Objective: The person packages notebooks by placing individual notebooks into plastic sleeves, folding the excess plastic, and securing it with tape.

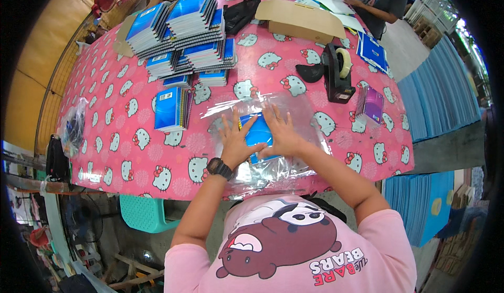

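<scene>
Head view: the left hand [236, 145] and right hand [284, 138] lie palm-down above the pink desk [97, 154], fingers [224, 124] spread, gripping nothing. Between and partly beneath them is a blue notebook [258, 131], clear plastic film [307, 163] around it. Left of the fingers sits a small notebook stack [168, 109]; beyond them, rightward, a black tape dispenser [336, 83].

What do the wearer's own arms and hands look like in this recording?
Short pink sleeves leave both forearms bare. The left hand is ungloved, with a black, squarish watch on its wrist; the right hand is ungloved too, its wrist without visible accessories.
</scene>
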A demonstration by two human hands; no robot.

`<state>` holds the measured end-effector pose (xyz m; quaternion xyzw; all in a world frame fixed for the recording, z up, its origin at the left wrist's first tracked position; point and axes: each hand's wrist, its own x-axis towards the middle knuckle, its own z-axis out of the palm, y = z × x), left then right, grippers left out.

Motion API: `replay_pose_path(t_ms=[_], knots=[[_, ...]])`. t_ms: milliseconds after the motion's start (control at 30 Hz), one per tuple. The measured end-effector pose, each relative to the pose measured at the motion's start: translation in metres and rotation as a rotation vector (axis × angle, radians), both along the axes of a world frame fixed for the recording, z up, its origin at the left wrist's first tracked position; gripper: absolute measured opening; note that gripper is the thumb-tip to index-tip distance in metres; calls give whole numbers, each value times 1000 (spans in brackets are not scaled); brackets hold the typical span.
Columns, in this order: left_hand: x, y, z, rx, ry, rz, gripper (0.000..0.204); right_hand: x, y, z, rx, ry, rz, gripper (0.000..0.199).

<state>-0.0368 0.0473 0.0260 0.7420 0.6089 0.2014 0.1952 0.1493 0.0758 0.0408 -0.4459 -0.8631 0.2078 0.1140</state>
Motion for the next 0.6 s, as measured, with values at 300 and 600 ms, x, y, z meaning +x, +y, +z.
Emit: replay_pose_path(t_ms=[300,600], knots=[[-9,-8,2,-57,24,32,88,150,87,31,29,722,-838,58],[-6,-5,5,-50,23,16,86,213,139,-2,-126,750,-972,67]])
